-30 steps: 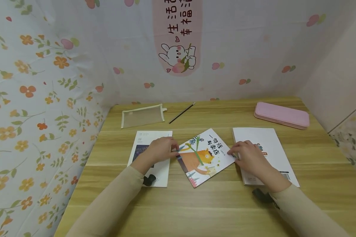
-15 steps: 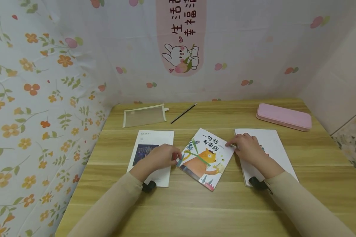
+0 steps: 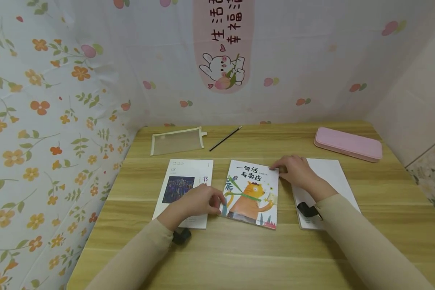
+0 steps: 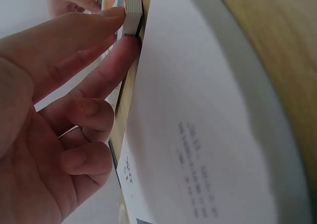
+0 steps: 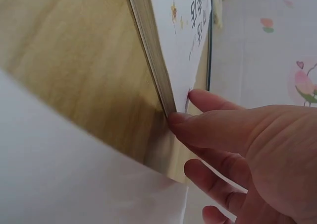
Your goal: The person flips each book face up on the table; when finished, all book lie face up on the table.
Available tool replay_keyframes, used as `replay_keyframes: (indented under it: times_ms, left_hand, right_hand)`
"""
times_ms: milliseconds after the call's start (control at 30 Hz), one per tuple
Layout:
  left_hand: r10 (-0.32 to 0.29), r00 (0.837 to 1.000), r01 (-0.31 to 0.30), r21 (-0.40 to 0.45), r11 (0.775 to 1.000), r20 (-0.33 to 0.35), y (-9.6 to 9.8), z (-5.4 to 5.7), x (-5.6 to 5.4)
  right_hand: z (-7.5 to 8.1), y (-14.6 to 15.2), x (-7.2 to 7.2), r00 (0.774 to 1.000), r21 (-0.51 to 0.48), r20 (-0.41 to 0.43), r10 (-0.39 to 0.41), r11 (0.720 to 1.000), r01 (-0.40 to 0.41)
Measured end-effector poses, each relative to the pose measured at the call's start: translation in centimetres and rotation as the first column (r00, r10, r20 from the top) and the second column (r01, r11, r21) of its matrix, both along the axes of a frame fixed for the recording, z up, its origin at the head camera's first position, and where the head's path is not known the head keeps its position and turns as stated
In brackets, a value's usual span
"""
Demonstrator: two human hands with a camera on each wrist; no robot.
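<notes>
From the wearer's head view, I see a picture book (image 3: 251,197) with an orange animal on its cover, set on the wood-grain table (image 3: 239,257) between two other books and turned slightly askew. The left hand (image 3: 197,200) is at its near left corner, thumb and finger pinching it; the right hand (image 3: 293,171) has the far right corner between thumb and finger. On the left, a white book with a dark picture (image 3: 179,188) is partly under the left forearm, and on the right a white book (image 3: 329,171) is partly covered by the right hand and arm. Farther back are a see-through pouch (image 3: 177,141), a dark pencil (image 3: 225,138) at a slant, and a pink case (image 3: 348,143) near the right-hand wall. A floral cloth (image 3: 43,141) hangs on the left.

From the left wrist, the thumb presses one side of the picture book's corner with a fingertip against the other, and the remaining fingers curl loosely toward the palm. The white book on the left fills much of this view, its small print blurred.

From the right wrist, thumb and forefinger meet about the picture book's corner, its page edges showing; the other fingers bend beside it, holding nothing. Bare wood separates it from a white shape at the lower left.
</notes>
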State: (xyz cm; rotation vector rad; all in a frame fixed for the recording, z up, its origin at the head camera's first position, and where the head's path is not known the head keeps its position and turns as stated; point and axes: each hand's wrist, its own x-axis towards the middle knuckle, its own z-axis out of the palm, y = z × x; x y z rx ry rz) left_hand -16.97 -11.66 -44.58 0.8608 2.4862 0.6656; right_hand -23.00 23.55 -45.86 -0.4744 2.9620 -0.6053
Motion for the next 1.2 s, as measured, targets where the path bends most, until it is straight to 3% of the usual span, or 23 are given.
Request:
replay_keyframes:
  times_ms: [467, 567, 767, 900, 1067, 1200]
  left_hand:
    - [-0.066, 0.993, 0.066, -0.010, 0.998, -0.099, 1.1, -0.7, 1.0]
    - [-0.075, 0.988, 0.073, -0.020, 0.997, -0.138, 1.3, -0.5, 1.2]
    - [-0.039, 0.957, 0.045, 0.017, 0.999, -0.286, 2.1, -0.1, 1.6]
    - [-0.041, 0.964, 0.050, 0.028, 0.998, -0.261, 3.4, 0.2, 1.7]
    - [-0.106, 0.971, 0.107, -0.006, 0.994, -0.215, 6.5, 0.1, 1.8]
    - [-0.178, 0.958, 0.179, -0.016, 0.984, -0.223, 9.3, 0.2, 1.8]
  right_hand:
    - [0.2, -1.4, -2.0, 0.999, -0.013, 0.030, -0.024, 1.000, 0.025]
    - [0.2, -1.2, -1.7, 1.000, -0.012, 0.018, -0.010, 1.000, 0.010]
    - [1.2, 0.2, 0.0, 1.000, 0.025, -0.019, 0.010, 1.000, -0.009]
    - [1.8, 2.6, 1.2, 0.999, 0.018, -0.048, 0.001, 1.000, 0.000]
    - [1.5, 6.4, 1.8, 0.999, -0.051, -0.026, -0.034, 0.998, 0.032]
    - [1.0, 9.7, 1.7, 0.996, -0.093, 0.042, -0.074, 0.993, 0.078]
